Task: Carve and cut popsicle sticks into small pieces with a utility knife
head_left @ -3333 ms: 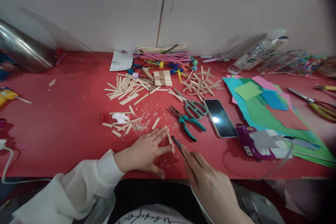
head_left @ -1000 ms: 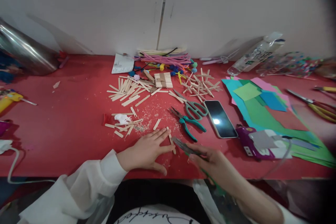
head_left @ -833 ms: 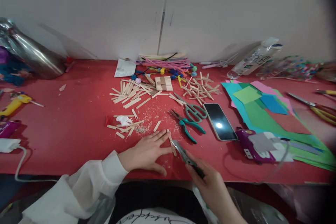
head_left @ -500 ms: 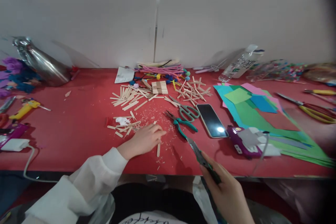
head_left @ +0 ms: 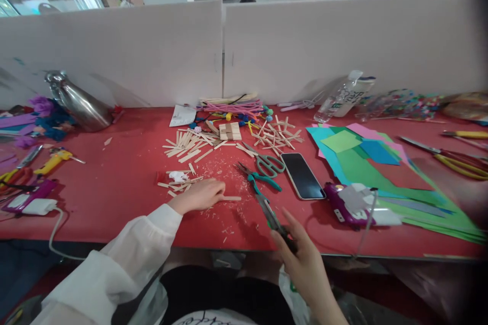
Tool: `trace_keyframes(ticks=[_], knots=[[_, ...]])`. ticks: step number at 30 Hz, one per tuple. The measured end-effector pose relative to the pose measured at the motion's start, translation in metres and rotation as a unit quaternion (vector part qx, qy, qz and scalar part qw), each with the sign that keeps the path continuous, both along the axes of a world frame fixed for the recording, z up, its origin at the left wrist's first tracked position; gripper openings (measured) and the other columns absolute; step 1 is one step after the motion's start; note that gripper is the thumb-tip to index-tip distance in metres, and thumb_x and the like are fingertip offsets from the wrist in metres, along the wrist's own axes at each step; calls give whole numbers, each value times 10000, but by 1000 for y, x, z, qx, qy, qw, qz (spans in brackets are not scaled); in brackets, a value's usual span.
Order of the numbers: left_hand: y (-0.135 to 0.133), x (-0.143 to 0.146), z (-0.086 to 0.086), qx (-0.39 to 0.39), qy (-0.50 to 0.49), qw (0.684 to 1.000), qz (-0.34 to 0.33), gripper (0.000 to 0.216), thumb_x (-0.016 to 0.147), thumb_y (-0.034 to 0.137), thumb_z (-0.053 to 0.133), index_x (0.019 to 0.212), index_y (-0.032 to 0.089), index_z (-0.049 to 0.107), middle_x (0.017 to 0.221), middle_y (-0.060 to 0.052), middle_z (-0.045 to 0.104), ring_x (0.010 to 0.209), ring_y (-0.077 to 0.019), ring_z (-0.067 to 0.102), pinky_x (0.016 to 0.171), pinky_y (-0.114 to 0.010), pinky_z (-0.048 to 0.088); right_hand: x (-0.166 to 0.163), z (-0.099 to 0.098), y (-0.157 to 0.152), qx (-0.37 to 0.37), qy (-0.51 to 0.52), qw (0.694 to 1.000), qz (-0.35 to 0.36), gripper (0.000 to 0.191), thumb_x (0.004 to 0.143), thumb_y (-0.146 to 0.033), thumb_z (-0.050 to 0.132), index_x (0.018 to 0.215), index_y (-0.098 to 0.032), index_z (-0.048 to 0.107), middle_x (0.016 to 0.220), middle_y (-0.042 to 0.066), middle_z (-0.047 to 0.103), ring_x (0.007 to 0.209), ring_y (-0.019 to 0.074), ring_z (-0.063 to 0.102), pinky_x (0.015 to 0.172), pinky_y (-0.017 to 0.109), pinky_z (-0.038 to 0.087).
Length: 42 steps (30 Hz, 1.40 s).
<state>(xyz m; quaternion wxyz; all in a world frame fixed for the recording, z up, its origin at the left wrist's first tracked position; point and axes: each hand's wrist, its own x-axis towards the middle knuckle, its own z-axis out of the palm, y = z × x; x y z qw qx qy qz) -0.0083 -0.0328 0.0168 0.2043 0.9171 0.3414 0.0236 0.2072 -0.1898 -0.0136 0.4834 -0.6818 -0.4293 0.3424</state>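
Observation:
My left hand has its fingers closed on a wooden craft stick, whose free end points right over the red tabletop. In my right hand is a utility knife, its blade aimed forward and left, to the right of the stick. Just beyond the blade lie teal-handled pliers and grey-green scissors. Small wood shavings are scattered around my left hand. Short cut sticks and a crumpled white scrap lie beside my left wrist.
Piles of craft sticks lie farther back, before pink pipe cleaners. A phone, a purple device and coloured paper sit right. A steel jug and yellow glue gun stand left. White partition behind.
The stick in my left hand has turned from pointing towards me to pointing right. My right hand has moved left with the knife. The head view has shifted slightly.

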Motion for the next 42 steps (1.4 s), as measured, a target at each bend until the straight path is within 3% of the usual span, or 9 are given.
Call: trace_keyframes(ticks=[2, 4, 8, 11, 14, 20, 25, 29, 42], knots=[[4, 2, 0, -69, -91, 990, 82, 135, 861, 250, 430, 828, 174, 537, 754, -5, 546, 678, -143, 505, 649, -241, 382, -3, 11, 21, -3, 52, 999, -16, 666, 706, -442, 629, 1274, -133, 470, 611, -31, 582, 362, 79, 420, 329, 203, 351], [13, 8, 0, -119, -219, 958, 143, 161, 844, 276, 442, 890, 167, 550, 798, -9, 574, 706, -137, 522, 655, -230, 397, -8, 23, 53, 3, 90, 996, 11, 551, 641, -429, 691, 1079, -112, 586, 429, -95, 436, 342, 71, 359, 330, 190, 301], [38, 28, -3, -159, -377, 887, 213, 193, 795, 301, 486, 847, 137, 575, 658, 23, 531, 575, -102, 470, 576, -209, 382, -19, 38, 131, 55, 184, 980, 52, 338, 648, -454, 660, 792, -158, 586, 388, -93, 420, 336, 70, 362, 341, 193, 290], [53, 36, -8, -156, -415, 866, 231, 186, 781, 318, 495, 756, 141, 546, 554, 56, 446, 487, -81, 396, 514, -197, 343, -28, 33, 180, 76, 200, 975, 59, 337, 627, -467, 653, 762, -170, 569, 420, -80, 459, 352, 83, 405, 356, 205, 319], [60, 35, -16, -135, -428, 861, 238, 181, 778, 313, 491, 705, 149, 522, 547, 52, 460, 499, -83, 412, 535, -200, 355, -33, 18, 205, 87, 209, 971, 74, 369, 586, -490, 679, 739, -173, 568, 436, -79, 472, 343, 85, 400, 355, 217, 326], [57, 33, -29, -176, -426, 847, 266, 191, 783, 336, 492, 726, 156, 521, 528, 54, 447, 479, -86, 401, 502, -197, 348, -38, -2, 205, 71, 216, 966, 124, 324, 577, -424, 735, 685, -173, 561, 451, -70, 493, 364, 82, 411, 373, 213, 344], [50, 35, -28, -142, -390, 874, 252, 163, 797, 282, 499, 746, 149, 577, 670, -3, 581, 596, -113, 504, 569, -205, 393, -38, 0, 200, 55, 230, 962, 140, 317, 609, -424, 716, 715, -173, 553, 480, -57, 510, 398, 88, 430, 390, 209, 359], [47, 35, -28, -141, -393, 875, 246, 129, 815, 252, 482, 785, 161, 567, 730, -10, 632, 649, -127, 556, 614, -218, 422, -38, 4, 197, 55, 231, 959, 152, 312, 645, -448, 678, 693, -176, 533, 483, -42, 525, 404, 99, 444, 414, 226, 372], [45, 34, -27, -46, -285, 929, 233, 97, 778, 252, 560, 744, 161, 560, 727, -23, 607, 697, -159, 554, 636, -240, 408, -39, 4, 192, 99, 92, 980, 146, 205, 667, -368, 621, 647, -178, 545, 560, -32, 504, 529, 121, 439, 532, 246, 392]])
